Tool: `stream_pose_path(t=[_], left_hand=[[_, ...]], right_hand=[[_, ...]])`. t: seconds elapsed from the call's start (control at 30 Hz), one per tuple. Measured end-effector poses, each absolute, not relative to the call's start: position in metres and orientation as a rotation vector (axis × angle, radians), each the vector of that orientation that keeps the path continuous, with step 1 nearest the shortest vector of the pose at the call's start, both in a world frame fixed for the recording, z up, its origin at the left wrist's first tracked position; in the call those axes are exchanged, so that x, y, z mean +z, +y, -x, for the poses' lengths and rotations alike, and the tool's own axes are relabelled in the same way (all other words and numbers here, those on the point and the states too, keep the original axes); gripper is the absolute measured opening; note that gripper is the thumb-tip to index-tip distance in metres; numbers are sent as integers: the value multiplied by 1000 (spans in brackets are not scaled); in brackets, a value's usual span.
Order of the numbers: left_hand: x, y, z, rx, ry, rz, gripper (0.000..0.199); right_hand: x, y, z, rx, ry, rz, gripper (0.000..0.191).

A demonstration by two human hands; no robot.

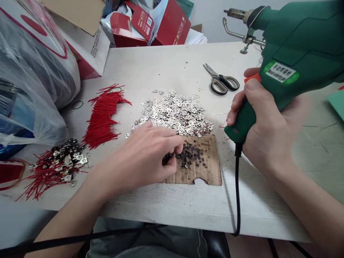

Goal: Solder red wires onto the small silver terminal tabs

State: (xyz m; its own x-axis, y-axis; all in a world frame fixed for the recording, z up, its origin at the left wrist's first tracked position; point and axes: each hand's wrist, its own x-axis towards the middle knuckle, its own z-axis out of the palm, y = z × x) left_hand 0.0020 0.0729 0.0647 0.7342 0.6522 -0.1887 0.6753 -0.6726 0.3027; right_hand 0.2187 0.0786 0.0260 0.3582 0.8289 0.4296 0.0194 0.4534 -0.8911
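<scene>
My right hand (266, 118) is wrapped round the grip of a green soldering gun (301, 46), held up at the right with its tip pointing left. The thumb lies close to the orange trigger (252, 78). Over a scorched piece of cardboard (209, 175), my left hand (153, 154) is closed with thumb and fingers curled towards each other. Anything between those fingertips is hidden or too small to name. Just beyond the cardboard is a heap of small silver metal tabs (174, 111). One small metal piece (186, 166) rests on the cardboard's blackened middle.
Left of the heap lie red wires (103, 118). Nearer the left edge are red wires with metal tabs attached (64, 165). Scissors (221, 80) lie at the back right. Plastic bags (32, 64) and red boxes (172, 25) crowd the back left. The gun's black cord (237, 193) hangs over the table's front edge.
</scene>
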Motion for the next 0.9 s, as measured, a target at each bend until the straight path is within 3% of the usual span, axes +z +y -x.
stream_pose_path(t=[0.2,0.73,0.9], left_hand=[[63,73,-6,-146,1039,-2631,8],[57,74,-8,-94,1025,-2639,10],[62,75,-4,98,996,-2413,9]], right_hand=[[27,78,-217,654,-1099,963,5],[29,77,-216,677,-1064,971,10],[29,76,-216,683,-1066,1000,10]])
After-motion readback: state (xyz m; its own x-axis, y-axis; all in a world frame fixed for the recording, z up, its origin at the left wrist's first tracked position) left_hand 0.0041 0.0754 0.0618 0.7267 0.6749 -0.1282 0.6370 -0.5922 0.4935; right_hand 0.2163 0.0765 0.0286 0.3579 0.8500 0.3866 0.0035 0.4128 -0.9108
